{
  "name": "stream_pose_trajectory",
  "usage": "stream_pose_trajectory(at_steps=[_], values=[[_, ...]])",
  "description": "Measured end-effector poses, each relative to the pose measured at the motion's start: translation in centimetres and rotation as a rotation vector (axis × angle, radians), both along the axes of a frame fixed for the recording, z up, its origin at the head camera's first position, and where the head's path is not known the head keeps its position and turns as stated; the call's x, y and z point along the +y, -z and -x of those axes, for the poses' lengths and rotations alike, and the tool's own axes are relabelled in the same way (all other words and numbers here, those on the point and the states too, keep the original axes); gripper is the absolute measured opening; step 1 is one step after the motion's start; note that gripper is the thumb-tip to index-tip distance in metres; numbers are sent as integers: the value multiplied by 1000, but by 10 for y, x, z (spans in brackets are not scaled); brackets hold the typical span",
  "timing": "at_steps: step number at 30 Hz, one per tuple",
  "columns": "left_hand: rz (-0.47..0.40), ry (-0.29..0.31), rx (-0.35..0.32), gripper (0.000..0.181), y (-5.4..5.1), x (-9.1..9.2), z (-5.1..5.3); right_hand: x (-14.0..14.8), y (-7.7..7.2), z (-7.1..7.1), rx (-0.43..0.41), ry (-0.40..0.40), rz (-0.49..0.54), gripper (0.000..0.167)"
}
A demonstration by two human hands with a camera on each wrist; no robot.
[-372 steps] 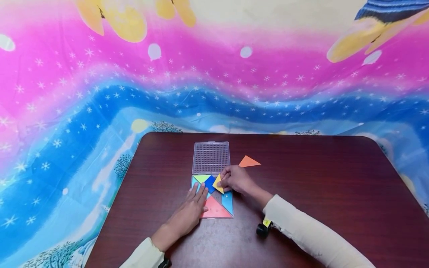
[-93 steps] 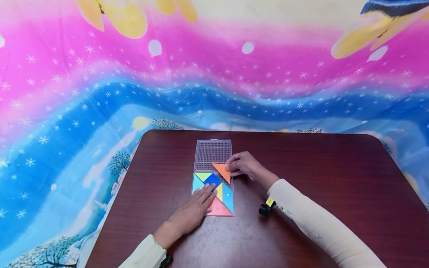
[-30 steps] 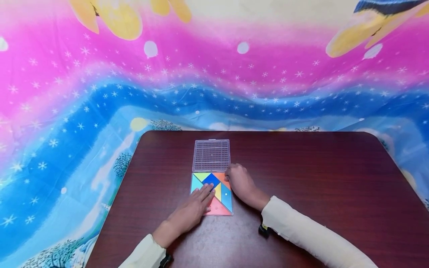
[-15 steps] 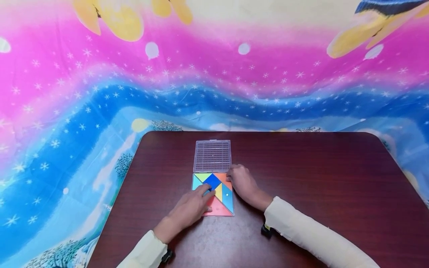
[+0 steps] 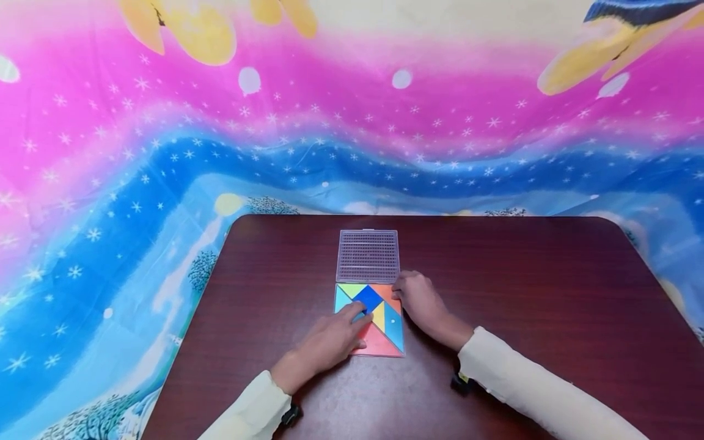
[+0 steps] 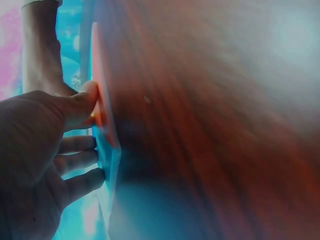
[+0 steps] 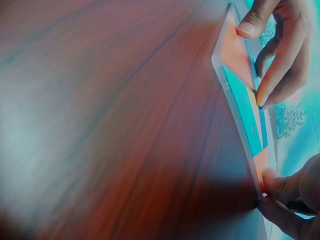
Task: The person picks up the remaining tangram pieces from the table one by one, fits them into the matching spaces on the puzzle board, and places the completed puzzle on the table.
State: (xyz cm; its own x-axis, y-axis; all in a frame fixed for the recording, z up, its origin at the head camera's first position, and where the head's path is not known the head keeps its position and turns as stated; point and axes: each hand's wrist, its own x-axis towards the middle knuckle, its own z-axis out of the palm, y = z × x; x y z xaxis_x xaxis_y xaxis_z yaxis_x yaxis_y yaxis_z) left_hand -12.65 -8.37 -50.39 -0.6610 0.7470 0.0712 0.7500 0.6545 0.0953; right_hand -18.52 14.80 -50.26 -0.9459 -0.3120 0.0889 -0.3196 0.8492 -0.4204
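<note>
A clear plastic tangram case [image 5: 404,349] lies unfolded on the table, its flat coloured pieces filling the near half. My left hand [image 5: 330,339] rests on it with spread fingers. In the left wrist view, the thumb [image 6: 89,94] touches the coral triangle and the other fingertips touch the teal area. At the far right corner my right hand [image 5: 426,302] has curled fingers beside the orange triangle [image 5: 387,292]. In the right wrist view, its thumb and a finger [image 7: 277,212] pinch the case's edge. The blue square [image 5: 366,297], yellow triangle [image 5: 379,315] and blue parallelogram [image 5: 393,327] lie between the hands.
The case's gridded lid [image 5: 368,256] lies flat on the far side. Dark reddish wood makes up the table [image 5: 522,275], with rounded far corners. A patterned cloth [image 5: 352,110] hangs behind it.
Earlier the right hand set the yellow triangle, then the orange triangle, into the case. In the last half second the whole case and both hands have shifted right.
</note>
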Motion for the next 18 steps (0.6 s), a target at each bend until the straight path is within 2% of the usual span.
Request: stream_pose_trajectory(at_steps=[6,11,13,18], values=[[-6,44,-77,53,-2,17,0,23,1,-5,-10,31,13,6],[7,70,-60,55,-2,29,-1,38,2,-8,-7,47,15,4],[23,70,-47,56,-1,33,-1,42,3,-8,8,42,14,5],[58,53,-64,58,0,39,-2,48,4,-9,26,35,16,6]])
